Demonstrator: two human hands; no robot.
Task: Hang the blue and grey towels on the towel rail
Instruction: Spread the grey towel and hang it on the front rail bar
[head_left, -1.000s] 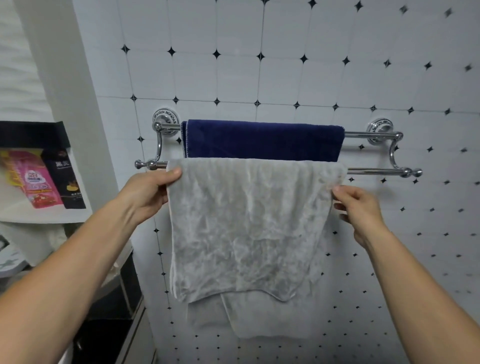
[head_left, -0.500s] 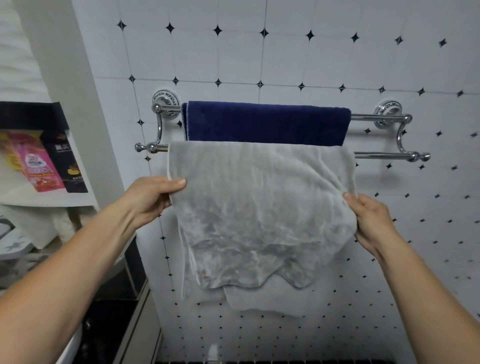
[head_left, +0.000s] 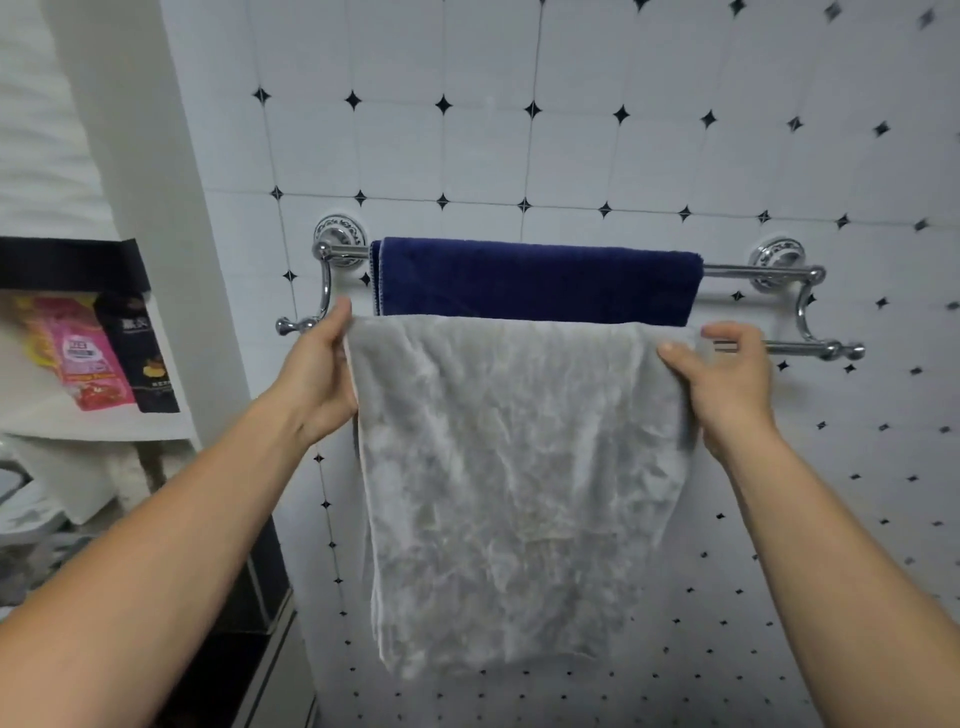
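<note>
Tiled wall (head_left: 571, 156): blue towel (head_left: 535, 280) hangs above my grip; left hand (head_left: 317, 379) and right hand (head_left: 727, 384) pinch grey towel (head_left: 514, 467), draped on towel rail (head_left: 795, 347); only smoothing seems left

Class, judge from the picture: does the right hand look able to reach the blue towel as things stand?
Probably yes. The right hand pinches the grey towel at its top corner on the front bar, and the blue towel hangs just behind and above it, its right end uncovered.
</note>
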